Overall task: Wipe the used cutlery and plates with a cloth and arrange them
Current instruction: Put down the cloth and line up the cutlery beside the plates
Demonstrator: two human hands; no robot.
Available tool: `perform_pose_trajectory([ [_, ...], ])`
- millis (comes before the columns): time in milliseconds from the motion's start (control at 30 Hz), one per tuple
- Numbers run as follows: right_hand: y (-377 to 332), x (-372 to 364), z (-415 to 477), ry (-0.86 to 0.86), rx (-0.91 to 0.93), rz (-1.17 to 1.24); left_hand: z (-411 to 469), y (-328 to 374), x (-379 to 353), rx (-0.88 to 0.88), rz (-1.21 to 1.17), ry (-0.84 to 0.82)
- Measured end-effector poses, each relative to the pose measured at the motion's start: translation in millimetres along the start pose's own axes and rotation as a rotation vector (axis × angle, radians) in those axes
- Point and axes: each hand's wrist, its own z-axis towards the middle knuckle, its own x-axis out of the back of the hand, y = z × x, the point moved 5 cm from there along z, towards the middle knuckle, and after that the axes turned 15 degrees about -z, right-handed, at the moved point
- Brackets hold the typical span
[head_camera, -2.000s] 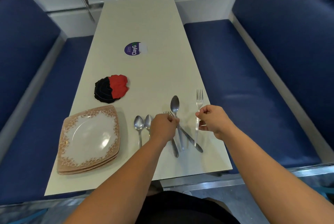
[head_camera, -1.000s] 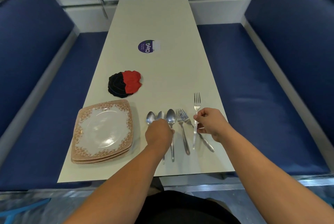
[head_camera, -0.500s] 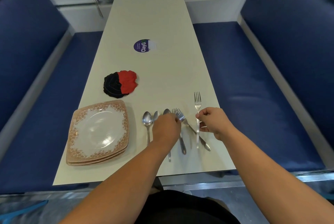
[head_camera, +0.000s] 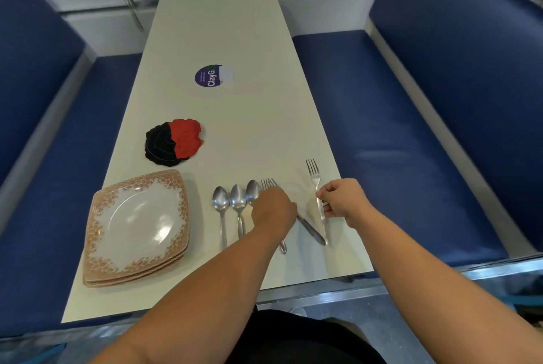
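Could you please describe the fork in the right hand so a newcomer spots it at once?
From the stack of plates at the table's near left, follow the cutlery rightwards. The fork is last, pinched by the right hand, its tines reaching farthest up the table.

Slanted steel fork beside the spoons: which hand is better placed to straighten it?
Probably left: the left hand lies over the slanted steel fork, while the right hand pinches the separate steel fork.
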Motion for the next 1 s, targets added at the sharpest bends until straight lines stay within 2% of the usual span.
perform_pose_trajectory([
  [167, 6.6, -3.2, 6.0, -0.011, -0.033, -0.033, -2.6, 0.5, -1.1, 0.043, -0.099, 0.004],
  [567, 1.2, -12.9, 14.7, -0.002, -0.035, -0.222, -2.8, -1.6, -5.7, 0.067, -0.124, 0.016],
  [733, 1.2, -18.1, 19.7, 0.009, -0.006, -0.33, -6.0, 1.0, -1.3, 0.008, -0.041, -0.01],
  [1000, 4.9, -27.7, 26.8, -0.022, -0.053, -0.375, -19.8, -17.3, 33.2, -0.084, 0.182, 0.12],
])
